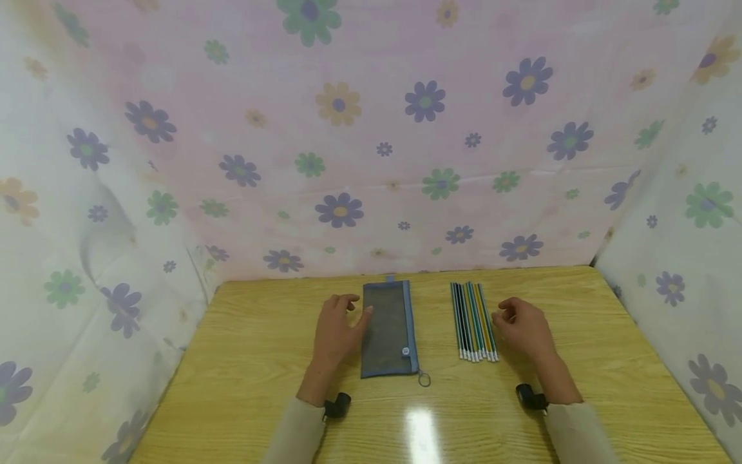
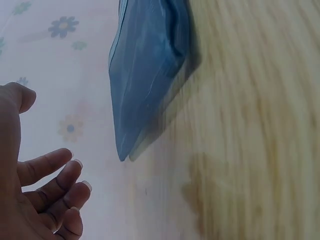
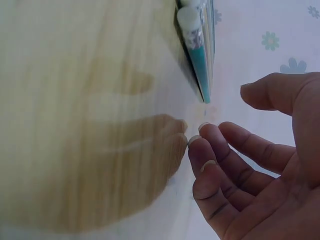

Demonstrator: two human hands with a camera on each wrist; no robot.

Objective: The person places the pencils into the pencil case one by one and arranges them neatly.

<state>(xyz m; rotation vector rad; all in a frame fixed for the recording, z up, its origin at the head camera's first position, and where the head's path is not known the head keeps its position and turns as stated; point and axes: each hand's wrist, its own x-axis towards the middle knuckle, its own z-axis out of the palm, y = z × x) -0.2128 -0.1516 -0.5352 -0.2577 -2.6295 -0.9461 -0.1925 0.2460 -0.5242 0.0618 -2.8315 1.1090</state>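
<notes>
A blue-grey mesh zip pouch [image 1: 385, 330] lies flat on the table, its zip along the right side and a metal ring at the lower right corner. My left hand [image 1: 337, 330] is at the pouch's left edge, thumb over the edge in the head view, holding nothing. In the left wrist view the pouch [image 2: 142, 70] is apart from the loosely bent fingers. Right of the pouch, several pencils [image 1: 474, 321] lie side by side, white erasers toward me. Just right of them is my right hand [image 1: 524, 327], empty, fingers loosely curled. The right wrist view shows a teal pencil [image 3: 199, 62] beyond the thumb.
The wooden table [image 1: 249, 386] reaches back to a flowered cloth [image 1: 371, 148], with more cloth hanging at both sides. A black wrist camera [image 1: 338, 406] sits on the left wrist and another black camera [image 1: 530, 397] on the right.
</notes>
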